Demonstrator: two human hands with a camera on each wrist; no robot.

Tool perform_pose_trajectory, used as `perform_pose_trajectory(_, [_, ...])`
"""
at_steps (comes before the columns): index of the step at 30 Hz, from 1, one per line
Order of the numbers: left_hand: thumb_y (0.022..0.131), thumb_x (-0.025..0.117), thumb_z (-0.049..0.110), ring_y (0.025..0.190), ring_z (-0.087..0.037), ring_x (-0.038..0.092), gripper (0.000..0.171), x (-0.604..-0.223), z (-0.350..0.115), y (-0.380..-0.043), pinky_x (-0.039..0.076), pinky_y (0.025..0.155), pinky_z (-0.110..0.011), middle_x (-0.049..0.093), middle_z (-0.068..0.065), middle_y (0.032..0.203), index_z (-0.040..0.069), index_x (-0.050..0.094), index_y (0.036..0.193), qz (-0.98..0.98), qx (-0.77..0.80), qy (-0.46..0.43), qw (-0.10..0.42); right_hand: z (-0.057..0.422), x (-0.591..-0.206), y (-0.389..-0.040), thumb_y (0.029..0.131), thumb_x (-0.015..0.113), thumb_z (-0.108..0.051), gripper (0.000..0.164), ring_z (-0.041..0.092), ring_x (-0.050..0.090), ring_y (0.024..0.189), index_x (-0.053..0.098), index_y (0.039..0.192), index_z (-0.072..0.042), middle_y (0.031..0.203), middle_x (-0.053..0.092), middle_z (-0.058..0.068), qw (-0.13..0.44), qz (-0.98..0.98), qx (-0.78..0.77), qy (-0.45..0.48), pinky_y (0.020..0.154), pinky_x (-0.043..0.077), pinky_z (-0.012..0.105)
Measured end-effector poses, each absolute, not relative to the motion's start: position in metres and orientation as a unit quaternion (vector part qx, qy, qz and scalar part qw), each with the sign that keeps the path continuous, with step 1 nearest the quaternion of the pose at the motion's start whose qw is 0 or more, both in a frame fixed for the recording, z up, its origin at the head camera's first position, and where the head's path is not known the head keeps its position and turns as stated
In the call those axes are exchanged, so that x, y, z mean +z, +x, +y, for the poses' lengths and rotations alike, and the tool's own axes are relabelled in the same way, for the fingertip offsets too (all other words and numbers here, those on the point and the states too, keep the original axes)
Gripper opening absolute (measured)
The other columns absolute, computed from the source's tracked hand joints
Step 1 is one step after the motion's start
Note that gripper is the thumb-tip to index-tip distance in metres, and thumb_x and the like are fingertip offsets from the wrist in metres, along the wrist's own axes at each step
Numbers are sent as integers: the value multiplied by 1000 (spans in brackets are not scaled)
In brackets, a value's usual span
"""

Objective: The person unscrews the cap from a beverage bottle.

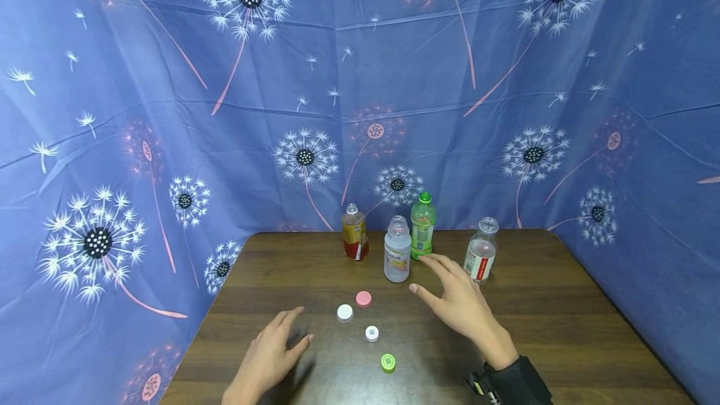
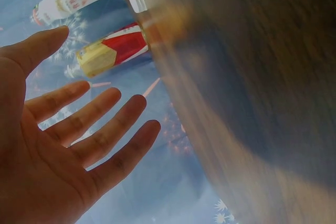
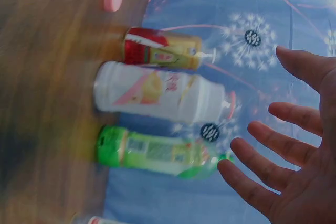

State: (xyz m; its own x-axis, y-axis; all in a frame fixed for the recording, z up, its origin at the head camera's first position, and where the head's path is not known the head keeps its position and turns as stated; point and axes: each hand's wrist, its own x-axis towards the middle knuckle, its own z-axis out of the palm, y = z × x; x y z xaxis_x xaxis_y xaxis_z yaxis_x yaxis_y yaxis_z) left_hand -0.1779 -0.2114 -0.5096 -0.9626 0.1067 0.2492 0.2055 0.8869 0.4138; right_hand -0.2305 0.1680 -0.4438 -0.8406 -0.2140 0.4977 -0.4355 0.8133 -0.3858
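My left hand (image 1: 269, 350) hovers over the front left of the table, fingers spread and holding nothing. Farther forward, my right hand (image 1: 458, 299) reaches over the table with its fingers extended, also holding nothing. Just beyond it stand a milky white bottle (image 1: 397, 254) with a peach label, a green bottle (image 1: 423, 227) and a clear bottle (image 1: 481, 252) with a red and white label. An amber bottle (image 1: 355, 234) with a red and yellow label is farther left. All the bottles are upright and uncapped. Between the hands lie a pink cap (image 1: 363, 299), a white cap (image 1: 345, 312), a smaller white cap (image 1: 372, 333) and a green cap (image 1: 388, 362).
The brown wooden table (image 1: 562, 317) ends at the back against a blue curtain (image 1: 337, 80) with dandelion prints, which also hangs along both sides. A black band (image 1: 514, 383) wraps the right wrist.
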Motion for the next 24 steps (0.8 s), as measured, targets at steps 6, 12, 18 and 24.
perform_pose_trajectory(6, [89,77,41,111,-33,69,64,-510,-216,-174,59,85,-51,65,-7,133,17,54,145,-962,-232,-68,127,145,-434,-244,88,74,-53,70,29,55,132,52,147,-22,148,52,4,225,-917,255,206,95,54,54])
perform_pose_trajectory(12, [91,74,43,115,-34,67,62,-505,-222,-174,58,88,-53,63,-7,135,18,55,144,-962,-240,-55,120,118,-423,-262,88,75,-52,76,31,55,131,46,152,-25,153,47,8,250,-905,253,232,88,56,55])
perform_pose_trajectory(18, [92,72,45,119,-33,65,62,-504,-223,-177,57,91,-54,61,-7,138,17,54,145,-964,-241,-46,105,93,-408,-282,89,74,-52,79,39,45,142,42,154,-20,154,44,12,249,-903,261,233,105,48,60])
perform_pose_trajectory(24, [92,73,42,118,-36,65,62,-509,-220,-172,57,88,-55,61,-9,137,18,53,145,-963,-242,-57,108,68,-407,-303,89,74,-49,80,39,45,141,41,154,-18,155,42,13,223,-904,286,225,108,45,60])
